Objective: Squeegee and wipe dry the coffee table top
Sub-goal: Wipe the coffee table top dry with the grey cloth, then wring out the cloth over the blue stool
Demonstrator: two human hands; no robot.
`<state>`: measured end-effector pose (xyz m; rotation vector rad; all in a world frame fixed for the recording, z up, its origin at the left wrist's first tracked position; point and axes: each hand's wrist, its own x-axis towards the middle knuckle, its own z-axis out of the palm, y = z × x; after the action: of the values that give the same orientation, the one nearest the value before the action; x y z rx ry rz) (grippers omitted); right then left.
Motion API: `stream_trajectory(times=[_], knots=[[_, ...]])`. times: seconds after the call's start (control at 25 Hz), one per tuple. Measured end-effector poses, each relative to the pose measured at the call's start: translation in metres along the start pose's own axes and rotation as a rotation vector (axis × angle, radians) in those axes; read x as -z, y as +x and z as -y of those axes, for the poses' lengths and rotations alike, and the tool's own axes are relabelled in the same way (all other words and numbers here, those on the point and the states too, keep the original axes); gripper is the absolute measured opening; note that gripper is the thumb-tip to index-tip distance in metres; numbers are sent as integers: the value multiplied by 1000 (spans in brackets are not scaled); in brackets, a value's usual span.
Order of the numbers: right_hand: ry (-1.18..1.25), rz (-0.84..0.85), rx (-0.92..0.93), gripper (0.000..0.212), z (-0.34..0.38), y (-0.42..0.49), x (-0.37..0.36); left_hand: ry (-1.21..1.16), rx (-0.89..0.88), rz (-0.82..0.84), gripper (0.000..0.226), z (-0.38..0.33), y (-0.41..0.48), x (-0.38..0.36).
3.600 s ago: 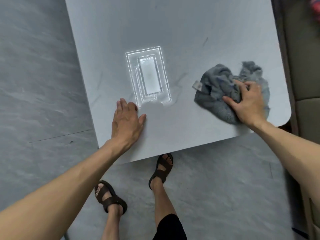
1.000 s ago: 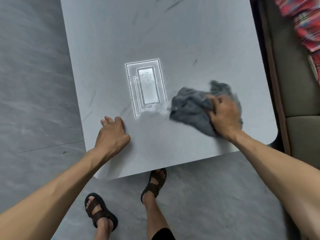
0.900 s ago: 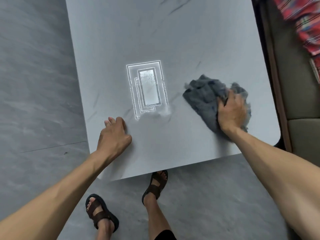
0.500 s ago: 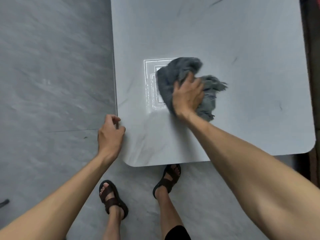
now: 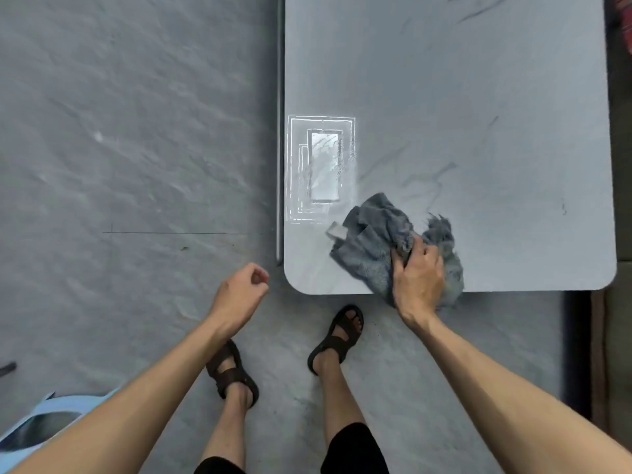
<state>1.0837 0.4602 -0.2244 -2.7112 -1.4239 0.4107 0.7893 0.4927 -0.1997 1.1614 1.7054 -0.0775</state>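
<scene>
a: what's at the far left?
b: a pale blue plastic thing (image 5: 44, 415) in the near left corner, cut off by the frame. i cannot tell what it is. from there the grey floor tile (image 5: 136, 131) runs wide, up to the table's left edge.

a: and the left hand?
b: the left hand (image 5: 239, 292) hangs over the floor just left of the table's rounded near-left corner, off the table. its fingers are loosely curled and hold nothing.

a: feet?
b: the left sandal (image 5: 232, 371) and the right sandal (image 5: 338, 336) stand on the floor, the right one close to the near edge.

a: the top itself?
b: the coffee table top (image 5: 478, 97) is pale and veined. a bright rectangular light reflection (image 5: 321, 165) lies just beside its left edge.

a: where's the cloth?
b: the grey towel (image 5: 376, 241) is bunched just right of the reflection, at the near edge, with its near part hanging over. a white label (image 5: 337, 230) sticks out on its left. the right hand (image 5: 419, 278) grips it, fingers dug into the folds and wrist past the edge. the hands are well apart.

a: further right?
b: the top runs on to the rounded near-right corner, then dark furniture (image 5: 623, 200) stands close along the right edge.
</scene>
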Motion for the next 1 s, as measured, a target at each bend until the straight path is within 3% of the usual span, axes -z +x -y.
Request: stream_trajectory(times=[0.12,0.28,0.36,0.48,0.56,0.64,0.72,0.8,0.84,0.92,1.0], knots=[[104,31,-334,42,64,-30,-11,-222,61,201,34,27,-9,-15],[246,155,-435,44,144,-70,-30,-567,35,284,70,39,-1,-30],[368,212,-417,41,171,-88,-38,-671,23,273,65,47,11,-26],[646,289,-422,34,191,-103,-40,-612,-106,245,36,68,13,0],[967,361,-547,29,196,-113,-34,-547,-190,246,32,80,0,31],[1296,565,-663,28,197,-137,-26,-430,-257,236,36,83,-20,72],[1325,791,-660,28,205,-169,-14,-204,-337,173,27,80,-44,119],[941,845,-423,37,217,-192,0,120,-437,88,29,76,-70,164],[684,767,-205,51,225,-196,7,266,-483,61,35,77,-85,183],[369,562,393,80,248,-192,22,464,-529,38,46,84,-111,211],[228,572,975,76,293,-197,41,560,-521,14,51,106,-139,233]])
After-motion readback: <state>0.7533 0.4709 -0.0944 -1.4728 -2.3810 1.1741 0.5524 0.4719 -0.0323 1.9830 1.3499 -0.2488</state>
